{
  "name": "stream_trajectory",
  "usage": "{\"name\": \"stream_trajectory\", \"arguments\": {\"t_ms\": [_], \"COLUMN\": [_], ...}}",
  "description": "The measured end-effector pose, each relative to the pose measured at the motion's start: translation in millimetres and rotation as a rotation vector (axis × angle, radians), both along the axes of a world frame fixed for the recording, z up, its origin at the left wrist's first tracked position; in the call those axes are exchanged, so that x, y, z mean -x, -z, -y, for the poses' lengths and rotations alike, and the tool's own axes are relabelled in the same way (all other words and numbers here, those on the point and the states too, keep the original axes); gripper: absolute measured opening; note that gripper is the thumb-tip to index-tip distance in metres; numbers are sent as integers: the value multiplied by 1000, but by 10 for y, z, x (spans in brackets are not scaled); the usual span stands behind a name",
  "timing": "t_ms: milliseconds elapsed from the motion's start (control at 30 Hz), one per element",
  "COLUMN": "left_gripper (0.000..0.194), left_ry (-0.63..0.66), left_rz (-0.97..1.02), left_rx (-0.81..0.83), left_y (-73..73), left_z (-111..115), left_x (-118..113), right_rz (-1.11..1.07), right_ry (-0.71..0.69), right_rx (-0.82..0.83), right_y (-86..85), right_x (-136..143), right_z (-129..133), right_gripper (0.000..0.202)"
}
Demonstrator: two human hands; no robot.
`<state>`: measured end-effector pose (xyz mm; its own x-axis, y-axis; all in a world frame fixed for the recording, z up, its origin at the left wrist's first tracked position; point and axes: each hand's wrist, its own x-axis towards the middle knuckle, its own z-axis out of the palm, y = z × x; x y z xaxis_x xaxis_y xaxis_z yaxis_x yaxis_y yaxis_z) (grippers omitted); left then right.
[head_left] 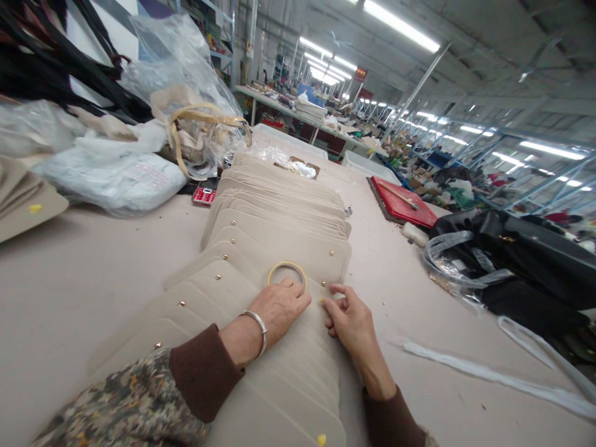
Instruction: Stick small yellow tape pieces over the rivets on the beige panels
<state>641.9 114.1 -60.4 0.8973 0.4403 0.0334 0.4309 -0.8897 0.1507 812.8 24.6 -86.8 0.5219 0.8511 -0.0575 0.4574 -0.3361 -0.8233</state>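
Overlapping beige panels (279,230) with small metal studs run in a long row down the table. My left hand (279,308), with a bracelet at the wrist, is closed on a roll of yellow tape (287,264) resting on the panels. Just right of it, my right hand (347,313) has thumb and index finger bent toward each other at the panels' right edge, near a metal stud (323,284). A small yellow piece (321,300) shows at the thumb tip. Another yellow piece (321,440) lies on the nearest panel.
Plastic-wrapped packages (112,174) and more beige panels (23,198) lie on the left. A red pad (404,202) sits at the back right, with a black bag (516,254) beyond it. White strips (493,375) cross the table (419,410) at the right.
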Motion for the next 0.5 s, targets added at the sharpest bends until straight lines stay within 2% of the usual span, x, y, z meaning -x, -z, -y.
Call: {"name": "stream_trajectory", "arguments": {"t_ms": [67, 100, 200, 267, 500], "left_gripper": [15, 15, 15, 16, 18], "left_ry": [-2, -3, -2, 2, 7], "left_rz": [2, 7, 24, 28, 62], "left_rx": [2, 1, -5, -3, -21], "left_y": [5, 11, 30, 36, 49], "left_z": [-5, -6, -6, -4, 8], "left_x": [1, 2, 3, 1, -5], "right_rz": [-88, -63, 191, 344, 427], "right_ry": [18, 2, -88, -98, -94], "right_rx": [-22, -32, -60, -78, -19], "right_y": [-6, -13, -36, -40, -12], "right_x": [3, 13, 68, 105, 101], "right_z": [61, 85, 96, 53, -106], "right_gripper": [35, 31, 26, 26, 25]}}
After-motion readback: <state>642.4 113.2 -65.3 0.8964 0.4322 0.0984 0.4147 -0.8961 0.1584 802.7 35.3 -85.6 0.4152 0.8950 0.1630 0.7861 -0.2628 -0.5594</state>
